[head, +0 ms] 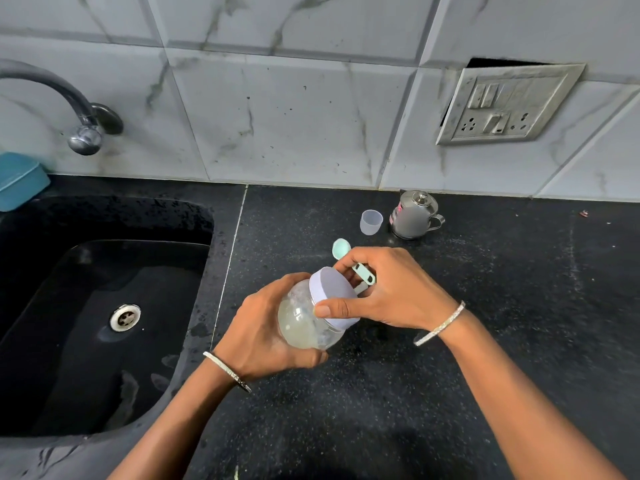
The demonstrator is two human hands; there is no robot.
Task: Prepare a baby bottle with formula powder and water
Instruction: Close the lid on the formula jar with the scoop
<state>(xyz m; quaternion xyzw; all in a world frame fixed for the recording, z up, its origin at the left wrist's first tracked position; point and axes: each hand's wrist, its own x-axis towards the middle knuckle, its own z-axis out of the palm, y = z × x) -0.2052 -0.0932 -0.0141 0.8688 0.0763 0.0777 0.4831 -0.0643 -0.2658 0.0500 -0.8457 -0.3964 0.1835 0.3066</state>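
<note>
Over the counter (467, 368), jar (304, 323) in both hands.
Likely light, slick plastic: left hand (263, 336) wraps its body, right hand (388, 289) pinches lid (334, 292) at one o'clock.

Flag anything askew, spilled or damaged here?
Switch plate on the wall hangs crooked and stands off it, with a dark gap showing behind its top and left edges. Nothing else stands out.
</note>
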